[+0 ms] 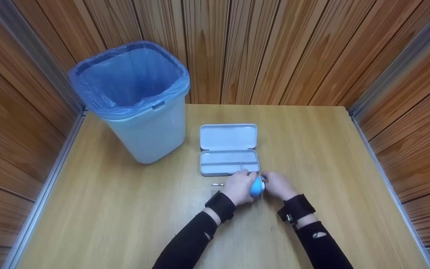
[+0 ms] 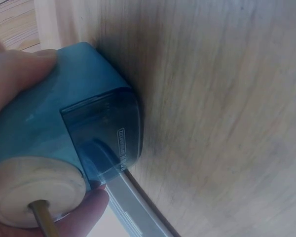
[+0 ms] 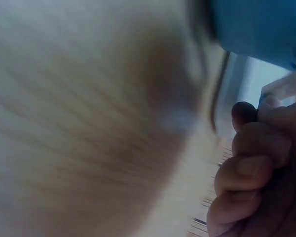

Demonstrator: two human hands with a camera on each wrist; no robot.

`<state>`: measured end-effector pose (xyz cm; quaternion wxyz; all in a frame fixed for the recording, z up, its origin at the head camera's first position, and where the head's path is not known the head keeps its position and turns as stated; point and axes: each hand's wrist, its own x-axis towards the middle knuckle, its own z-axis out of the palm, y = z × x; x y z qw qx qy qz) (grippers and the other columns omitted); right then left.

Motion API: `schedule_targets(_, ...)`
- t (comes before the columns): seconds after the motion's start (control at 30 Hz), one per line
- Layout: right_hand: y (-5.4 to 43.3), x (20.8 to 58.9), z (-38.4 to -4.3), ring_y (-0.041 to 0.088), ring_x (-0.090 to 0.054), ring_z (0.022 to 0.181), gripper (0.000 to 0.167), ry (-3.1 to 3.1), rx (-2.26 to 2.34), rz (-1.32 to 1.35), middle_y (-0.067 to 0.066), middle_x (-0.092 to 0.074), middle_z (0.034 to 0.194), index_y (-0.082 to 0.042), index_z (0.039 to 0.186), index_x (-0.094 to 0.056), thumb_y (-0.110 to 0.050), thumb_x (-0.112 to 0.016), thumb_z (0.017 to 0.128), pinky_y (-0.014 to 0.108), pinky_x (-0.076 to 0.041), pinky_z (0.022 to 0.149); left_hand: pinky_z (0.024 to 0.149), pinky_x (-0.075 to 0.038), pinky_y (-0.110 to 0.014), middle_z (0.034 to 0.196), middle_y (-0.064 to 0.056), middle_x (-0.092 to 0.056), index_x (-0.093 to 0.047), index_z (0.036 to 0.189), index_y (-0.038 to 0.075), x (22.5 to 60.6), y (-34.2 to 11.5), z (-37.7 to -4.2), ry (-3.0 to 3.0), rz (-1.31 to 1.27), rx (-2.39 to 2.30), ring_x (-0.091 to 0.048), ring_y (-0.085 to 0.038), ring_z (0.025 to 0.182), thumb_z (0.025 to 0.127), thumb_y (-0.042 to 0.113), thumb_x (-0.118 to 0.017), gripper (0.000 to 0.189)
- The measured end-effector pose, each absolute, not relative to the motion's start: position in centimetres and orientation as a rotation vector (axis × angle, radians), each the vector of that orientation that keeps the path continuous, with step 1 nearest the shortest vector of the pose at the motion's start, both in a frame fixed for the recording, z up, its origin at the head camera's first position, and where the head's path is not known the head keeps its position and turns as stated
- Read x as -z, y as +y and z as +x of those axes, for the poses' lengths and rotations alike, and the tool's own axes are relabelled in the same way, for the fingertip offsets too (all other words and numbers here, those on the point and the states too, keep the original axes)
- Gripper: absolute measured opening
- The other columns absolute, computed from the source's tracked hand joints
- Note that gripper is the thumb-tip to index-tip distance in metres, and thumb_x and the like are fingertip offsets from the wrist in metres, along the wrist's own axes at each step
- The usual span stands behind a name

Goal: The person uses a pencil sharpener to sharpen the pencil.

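My left hand [image 1: 237, 186] grips a blue pencil sharpener [image 1: 256, 187] just in front of the open pencil case [image 1: 228, 137]. In the left wrist view, the sharpener has a clear dark-blue shavings box [image 2: 111, 133] and a round cream face [image 2: 19, 192]. A slim brownish pencil [image 2: 43, 219] sticks out of the hole in that face. Close by on the right, my right hand [image 1: 279, 185] pinches the pencil with its fingers [image 3: 254, 168] curled; its hold is mostly hidden. The case's lower half has dividers.
A bin [image 1: 151, 130] lined with a blue bag stands at the back left. A small metallic piece [image 1: 217, 184] lies on the wooden table [image 1: 118, 216], left of my left hand. Wood-panelled walls [image 1: 259, 52] enclose the back and sides.
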<state>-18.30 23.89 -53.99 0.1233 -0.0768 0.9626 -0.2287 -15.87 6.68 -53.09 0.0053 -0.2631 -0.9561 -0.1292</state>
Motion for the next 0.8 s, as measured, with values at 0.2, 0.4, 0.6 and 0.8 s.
schedule_targets(0.2, 23.9, 54.8, -17.5, 0.022, -0.054, 0.071, 0.009, 2.830, 0.653, -0.237, 0.007, -0.061, 0.077, -0.007, 0.085, -0.065, -0.002, -0.057, 0.086, 0.038, -0.046, 0.066, 0.072, -0.055, -0.032, 0.103, -0.005, -0.067, -0.062, 0.117, 0.016, 52.8, 6.8, -16.2, -2.990, -0.826, 0.409, -0.065, -0.022, 0.088, 0.068, 0.037, -0.088, 0.059)
schedule_targets(0.4, 23.6, 55.2, -16.5, 0.026, -0.059, 0.071, 0.004, 2.912, 0.575, -0.300, 0.009, -0.065, 0.077, -0.007, 0.079, -0.063, -0.007, -0.062, 0.083, 0.043, -0.050, 0.068, 0.073, -0.054, -0.032, 0.104, -0.005, -0.066, -0.062, 0.116, 0.016, 52.6, 6.7, -16.4, -3.018, -0.830, 0.431, -0.064, -0.022, 0.089, 0.070, 0.036, -0.087, 0.057)
schedule_targets(0.6, 23.3, 55.5, -15.2, 0.025, -0.054, 0.063, 0.012, 2.971, 0.471, -0.322, 0.010, -0.060, 0.069, -0.007, 0.074, -0.060, -0.009, -0.062, 0.085, 0.042, -0.048, 0.060, 0.073, -0.055, -0.033, 0.105, -0.005, -0.067, -0.062, 0.118, 0.015, 52.8, 6.7, -16.2, -3.056, -0.810, 0.433, -0.065, -0.022, 0.090, 0.069, 0.036, -0.087, 0.059)
schedule_targets(0.8, 23.3, 55.7, -13.8, 0.023, -0.052, 0.062, 0.011, 2.942, 0.476, -0.275, 0.007, -0.056, 0.068, -0.007, 0.076, -0.059, -0.006, -0.063, 0.086, 0.042, -0.046, 0.057, 0.071, -0.055, -0.033, 0.103, -0.005, -0.067, -0.062, 0.116, 0.015, 53.1, 6.8, -16.0, -3.029, -0.814, 0.431, -0.065, -0.022, 0.087, 0.067, 0.037, -0.089, 0.061)
